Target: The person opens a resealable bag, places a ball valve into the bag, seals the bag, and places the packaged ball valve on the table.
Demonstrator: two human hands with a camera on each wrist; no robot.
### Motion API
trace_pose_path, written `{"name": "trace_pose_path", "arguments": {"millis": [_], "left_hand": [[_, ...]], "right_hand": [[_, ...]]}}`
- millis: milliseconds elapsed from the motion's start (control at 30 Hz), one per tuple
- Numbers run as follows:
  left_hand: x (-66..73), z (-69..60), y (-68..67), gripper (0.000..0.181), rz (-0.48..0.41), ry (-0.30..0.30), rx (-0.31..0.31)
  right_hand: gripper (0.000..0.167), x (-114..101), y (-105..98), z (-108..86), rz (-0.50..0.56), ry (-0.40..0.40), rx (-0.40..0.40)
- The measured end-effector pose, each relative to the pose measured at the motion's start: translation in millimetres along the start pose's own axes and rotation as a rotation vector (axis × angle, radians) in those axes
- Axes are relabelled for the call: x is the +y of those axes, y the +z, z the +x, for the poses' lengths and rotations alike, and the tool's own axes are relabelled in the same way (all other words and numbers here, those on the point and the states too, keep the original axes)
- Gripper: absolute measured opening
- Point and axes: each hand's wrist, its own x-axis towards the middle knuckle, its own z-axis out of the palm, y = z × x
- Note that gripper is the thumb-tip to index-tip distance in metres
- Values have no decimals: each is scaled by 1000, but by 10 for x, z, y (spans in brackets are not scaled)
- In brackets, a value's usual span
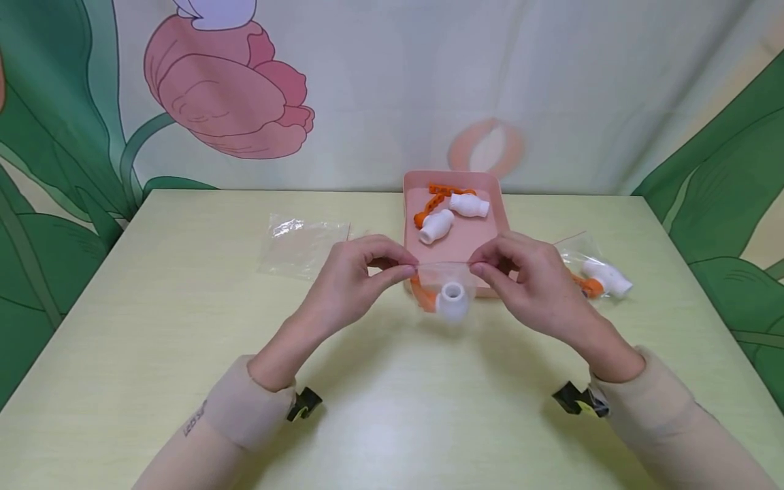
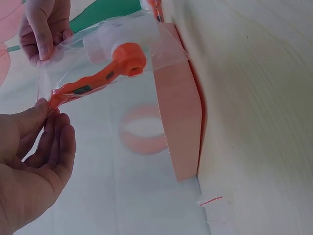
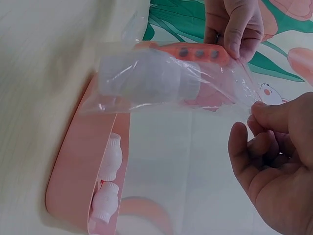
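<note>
A clear plastic bag [image 1: 444, 273] hangs between both hands, held up over the front edge of the pink tray. Inside it are a white ribbed plastic piece [image 1: 453, 301] and an orange piece with holes [image 2: 93, 82]. The left hand [image 1: 349, 282] pinches one top corner of the bag between thumb and fingers; the right hand [image 1: 533, 286] pinches the opposite corner. In the right wrist view the white piece [image 3: 142, 76] lies along the bag, beside the orange piece [image 3: 195, 52]. The top edge is stretched between the hands.
The pink tray [image 1: 456, 255] holds two white pieces [image 1: 469, 205] and orange pieces [image 1: 452, 190]. A flat clear bag [image 1: 300, 248] lies left of the tray. Right of it lies a filled bag with a white piece [image 1: 608, 278] and an orange piece [image 1: 589, 286]. A printed curtain hangs behind the table.
</note>
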Motion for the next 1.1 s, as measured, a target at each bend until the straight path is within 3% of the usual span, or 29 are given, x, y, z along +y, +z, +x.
{"name": "trace_pose_path", "arguments": {"millis": [400,700,867,1100], "left_hand": [[79,-4,15,6,137,30,63],[107,-13,22,4,156,117,64],[98,-5,23,5,146,130,44],[54,14,27,5,117,138,30]], "right_hand": [[7,25,7,13,28,-11,22],[8,44,-11,25,40,1,-25],[12,63,4,39,31,-45,-54],[17,67,68,89,5,-141,-20]]}}
